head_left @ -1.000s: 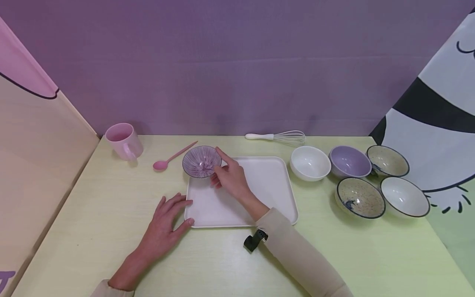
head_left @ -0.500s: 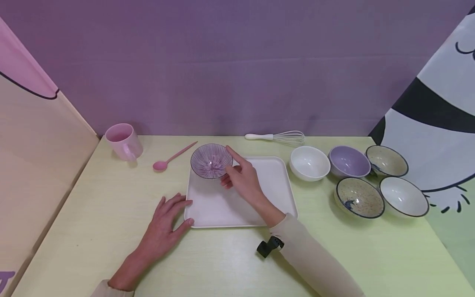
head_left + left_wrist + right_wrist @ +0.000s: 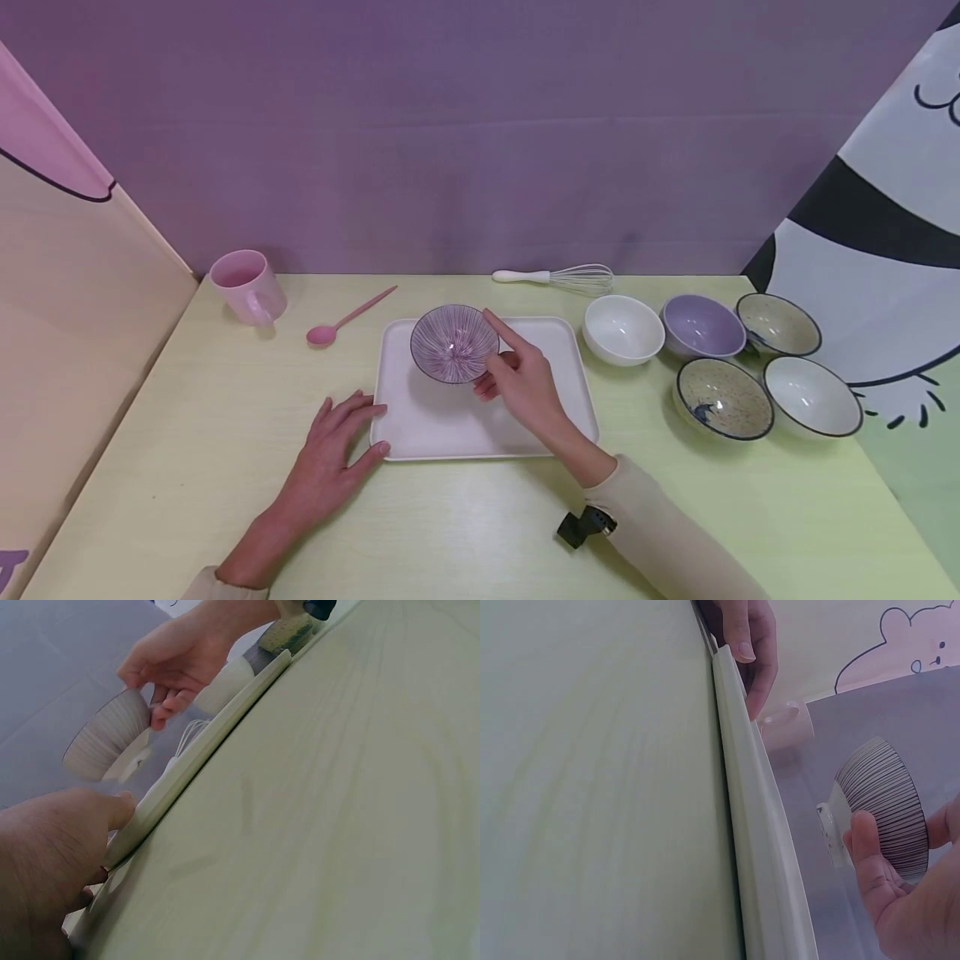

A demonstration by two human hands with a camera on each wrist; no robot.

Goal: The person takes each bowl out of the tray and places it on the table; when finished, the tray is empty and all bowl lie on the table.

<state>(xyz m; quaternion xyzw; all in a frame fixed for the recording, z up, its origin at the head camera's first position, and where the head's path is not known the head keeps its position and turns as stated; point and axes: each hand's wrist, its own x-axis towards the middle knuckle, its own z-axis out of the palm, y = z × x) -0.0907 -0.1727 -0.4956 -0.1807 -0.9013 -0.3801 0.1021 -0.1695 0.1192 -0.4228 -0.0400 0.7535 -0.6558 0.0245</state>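
Observation:
A small bowl with purple radiating stripes (image 3: pixel 453 343) is in my right hand (image 3: pixel 525 385), which grips it at its right side. In the right wrist view the striped outside of the bowl (image 3: pixel 881 799) and its pale foot show, clear of the tray. Below it lies a white rectangular tray (image 3: pixel 450 433) on the table. My left hand (image 3: pixel 330 454) rests at the tray's left edge with its fingers spread. In the left wrist view the thumb of the left hand (image 3: pixel 60 840) lies against the tray rim.
A pink mug (image 3: pixel 250 287) and a pink spoon (image 3: pixel 322 335) are at the back left. Behind the tray lies a whisk (image 3: pixel 525 276). To the right stand a white bowl (image 3: pixel 623 331), a purple bowl (image 3: pixel 703 327), speckled bowls (image 3: pixel 723 400) and a dark-rimmed white bowl (image 3: pixel 813 396).
My right hand has carried the striped bowl rightward and nearer, from the tray's back left corner to over the tray. The left hand has stayed at the tray's left edge.

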